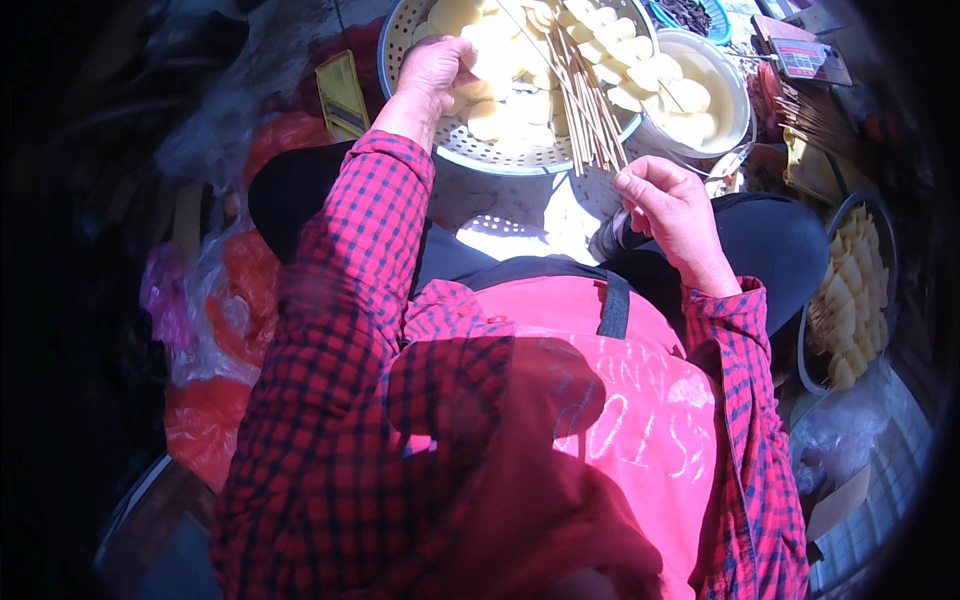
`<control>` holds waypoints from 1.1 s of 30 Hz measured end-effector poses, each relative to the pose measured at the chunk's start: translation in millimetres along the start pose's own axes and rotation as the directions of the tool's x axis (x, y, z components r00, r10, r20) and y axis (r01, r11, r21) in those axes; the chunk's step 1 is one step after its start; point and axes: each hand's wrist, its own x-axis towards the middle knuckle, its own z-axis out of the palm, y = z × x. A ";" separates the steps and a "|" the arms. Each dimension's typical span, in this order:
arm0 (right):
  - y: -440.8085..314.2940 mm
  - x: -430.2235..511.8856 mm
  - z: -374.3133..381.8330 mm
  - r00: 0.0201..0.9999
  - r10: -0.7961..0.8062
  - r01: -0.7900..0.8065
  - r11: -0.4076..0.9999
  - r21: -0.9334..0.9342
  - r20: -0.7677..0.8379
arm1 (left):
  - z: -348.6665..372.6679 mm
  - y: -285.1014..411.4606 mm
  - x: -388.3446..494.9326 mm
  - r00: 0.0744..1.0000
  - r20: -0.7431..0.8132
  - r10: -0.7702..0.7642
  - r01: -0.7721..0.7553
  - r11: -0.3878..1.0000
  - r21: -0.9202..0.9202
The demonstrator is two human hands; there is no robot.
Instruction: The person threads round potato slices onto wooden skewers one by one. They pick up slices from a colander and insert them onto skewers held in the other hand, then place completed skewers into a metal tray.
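Note:
A perforated metal colander (517,161) holds pale peeled slices, apparently potato (487,120), in strong glare. My left hand (435,75) is at its left side with curled fingers against the slices; whether it grips one is unclear. A bundle of thin wooden skewers (585,112) lies across the colander, its ends over the near rim. Just beyond those ends, my right hand (667,210) pinches the near end of a skewer between thumb and fingers. More slices (686,97) lie in and over a white bucket (731,127) on the right.
A yellow-framed slicer (341,94) stands left of the colander. Red and clear plastic bags (240,292) lie farther left. At right are a digital scale (810,60), more skewers (817,112) and a round tray (806,360) of skewered slices (851,292). A blue basket (720,22) holds dark pieces.

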 end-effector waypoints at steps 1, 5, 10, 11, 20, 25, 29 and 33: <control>-2.9 -4.8 2.3 0.999 0.032 -0.033 0.999 0.027 0.020 | 0.2 -2.5 -1.9 0.998 -0.061 -0.023 0.019 0.998 -0.064; 12.8 -6.9 4.6 0.996 0.037 -0.041 0.998 0.051 0.076 | 7.6 -5.2 -15.0 0.992 -0.039 -0.121 0.107 0.962 -0.250; 15.8 -4.4 5.0 0.995 0.047 -0.044 0.999 -0.026 0.088 | 5.5 -5.6 -21.5 0.992 -0.087 -0.096 0.053 0.916 -0.399; 16.6 -3.8 4.9 0.996 0.041 -0.038 0.999 -0.037 0.085 | 4.4 -4.0 -22.2 0.992 -0.097 -0.087 0.043 0.921 -0.388; 15.9 -6.4 9.4 0.993 0.082 -0.072 0.990 -0.121 0.085 | -6.1 6.6 -29.7 0.979 -0.202 -0.021 -0.035 0.962 -0.269; 15.5 -8.2 11.4 0.992 0.084 -0.072 0.990 -0.123 0.092 | -10.6 8.5 -31.0 0.984 -0.167 0.058 -0.093 0.974 -0.208; 18.5 -7.0 10.9 0.992 0.085 -0.071 0.987 -0.147 0.092 | -7.6 3.6 -38.0 0.955 -0.166 0.247 -0.269 0.955 -0.127; 21.6 -5.9 11.2 0.989 0.095 -0.080 0.988 -0.130 0.116 | -1.6 0.1 -49.9 0.961 -0.133 0.243 -0.263 0.951 -0.163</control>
